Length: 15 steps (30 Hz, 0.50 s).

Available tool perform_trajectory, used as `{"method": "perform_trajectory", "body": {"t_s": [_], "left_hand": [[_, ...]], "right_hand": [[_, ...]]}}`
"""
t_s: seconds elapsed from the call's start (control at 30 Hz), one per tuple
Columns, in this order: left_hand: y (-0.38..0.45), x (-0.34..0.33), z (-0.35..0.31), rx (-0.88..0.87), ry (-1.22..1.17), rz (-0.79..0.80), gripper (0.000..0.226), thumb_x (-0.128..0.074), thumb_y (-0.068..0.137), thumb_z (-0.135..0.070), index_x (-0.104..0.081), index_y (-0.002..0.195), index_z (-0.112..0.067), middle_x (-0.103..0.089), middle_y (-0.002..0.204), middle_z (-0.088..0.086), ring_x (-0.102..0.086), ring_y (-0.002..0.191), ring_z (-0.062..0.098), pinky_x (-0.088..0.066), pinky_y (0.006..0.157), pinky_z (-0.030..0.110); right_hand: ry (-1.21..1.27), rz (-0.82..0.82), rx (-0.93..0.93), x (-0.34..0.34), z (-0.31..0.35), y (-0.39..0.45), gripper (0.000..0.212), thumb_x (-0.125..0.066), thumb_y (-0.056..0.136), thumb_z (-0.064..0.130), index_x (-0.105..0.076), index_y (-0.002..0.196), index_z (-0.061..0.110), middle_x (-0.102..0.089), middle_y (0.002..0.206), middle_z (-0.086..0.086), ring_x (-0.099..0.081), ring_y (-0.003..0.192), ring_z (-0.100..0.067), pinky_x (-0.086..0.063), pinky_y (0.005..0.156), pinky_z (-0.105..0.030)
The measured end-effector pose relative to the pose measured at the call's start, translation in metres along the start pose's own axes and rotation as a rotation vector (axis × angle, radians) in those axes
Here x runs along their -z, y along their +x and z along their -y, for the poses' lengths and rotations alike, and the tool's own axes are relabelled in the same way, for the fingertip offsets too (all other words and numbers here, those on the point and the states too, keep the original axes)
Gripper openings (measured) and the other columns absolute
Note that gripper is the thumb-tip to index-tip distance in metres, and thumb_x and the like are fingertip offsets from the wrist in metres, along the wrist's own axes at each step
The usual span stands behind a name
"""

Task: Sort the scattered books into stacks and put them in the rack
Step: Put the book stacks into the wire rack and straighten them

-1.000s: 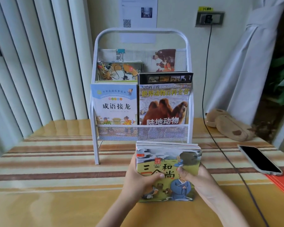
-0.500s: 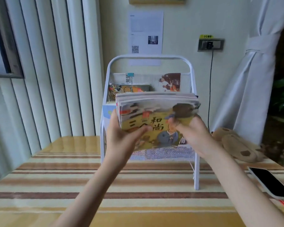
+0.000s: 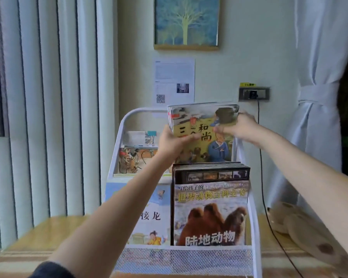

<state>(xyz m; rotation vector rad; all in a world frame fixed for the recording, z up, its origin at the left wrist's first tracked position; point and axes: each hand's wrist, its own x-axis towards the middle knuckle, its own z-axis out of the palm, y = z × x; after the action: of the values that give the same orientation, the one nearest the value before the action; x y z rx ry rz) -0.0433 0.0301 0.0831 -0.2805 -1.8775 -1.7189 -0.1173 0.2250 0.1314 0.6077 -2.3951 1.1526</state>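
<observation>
The stack of books (image 3: 203,135) is now sitting higher, over the rack's (image 3: 117,149) rear tier; the left hand (image 3: 172,143) and right hand (image 3: 237,130) are both grasping it.

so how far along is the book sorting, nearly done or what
Looks close to done. The white metal rack already holds stacks: the camel-cover animal books and pale blue books in front, a dragon-cover stack behind. The left hand and right hand hold the yellow monk-cover stack over the back right slot. Left: lowering it in.
</observation>
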Motion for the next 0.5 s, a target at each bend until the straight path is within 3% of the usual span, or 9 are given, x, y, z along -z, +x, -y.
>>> {"method": "perform_trajectory", "body": {"t_s": [0.1,0.17,0.27,0.37,0.43,0.5], "left_hand": [[0.005,0.005,0.023,0.031,0.226,0.133,0.047,-0.082,0.069,-0.01,-0.054,0.108,-0.009,-0.068,0.096,0.001,-0.068,0.089,0.021,-0.057,0.07,0.025],[0.005,0.007,0.023,-0.018,0.336,0.092,0.063,-0.085,0.064,-0.009,-0.042,0.11,-0.013,-0.061,0.095,-0.003,-0.064,0.087,0.015,-0.056,0.075,0.026],[0.006,0.006,0.024,-0.181,0.412,0.018,0.081,-0.089,0.056,-0.013,-0.04,0.121,-0.016,-0.055,0.099,-0.002,-0.059,0.088,0.015,-0.055,0.078,0.029],[0.006,0.006,0.024,-0.252,0.645,0.066,0.073,-0.09,0.056,-0.023,-0.052,0.117,-0.015,-0.059,0.106,0.001,-0.057,0.088,0.015,-0.049,0.075,0.026],[0.01,0.008,0.021,-0.276,0.76,0.12,0.07,-0.088,0.06,-0.027,-0.055,0.119,-0.013,-0.061,0.107,0.001,-0.054,0.091,0.013,-0.044,0.076,0.022],[0.013,0.006,0.017,-0.292,0.848,0.196,0.068,-0.085,0.066,-0.027,-0.055,0.125,-0.012,-0.061,0.119,0.004,-0.053,0.099,0.014,-0.04,0.081,0.019]], "right_hand": [[-0.099,0.022,-0.035,-0.009,-0.024,-0.005,0.12,-0.08,0.036,0.066,-0.037,0.139,0.023,-0.035,0.138,-0.011,-0.026,0.134,-0.028,-0.023,0.113,-0.032],[-0.11,0.014,-0.027,-0.014,-0.038,-0.009,0.121,-0.086,0.048,0.051,-0.02,0.147,0.029,-0.023,0.145,-0.012,-0.018,0.139,-0.026,-0.017,0.114,-0.032],[-0.182,-0.052,0.004,-0.022,-0.052,-0.014,0.126,-0.085,0.041,0.057,-0.015,0.145,0.043,-0.021,0.146,-0.013,-0.019,0.139,-0.025,-0.019,0.116,-0.036],[-0.282,-0.001,0.002,-0.022,-0.053,-0.017,0.13,-0.085,0.044,0.058,-0.007,0.147,0.043,-0.012,0.154,-0.01,-0.007,0.144,-0.023,-0.017,0.116,-0.044],[-0.321,0.085,0.036,-0.016,-0.046,-0.018,0.123,-0.082,0.05,0.059,-0.013,0.148,0.035,-0.006,0.158,-0.001,-0.003,0.145,-0.021,-0.014,0.115,-0.045],[-0.281,0.018,0.103,-0.009,-0.033,-0.02,0.099,-0.075,0.057,0.063,-0.035,0.14,0.027,-0.016,0.156,0.003,-0.017,0.142,-0.023,-0.02,0.112,-0.044]]}}
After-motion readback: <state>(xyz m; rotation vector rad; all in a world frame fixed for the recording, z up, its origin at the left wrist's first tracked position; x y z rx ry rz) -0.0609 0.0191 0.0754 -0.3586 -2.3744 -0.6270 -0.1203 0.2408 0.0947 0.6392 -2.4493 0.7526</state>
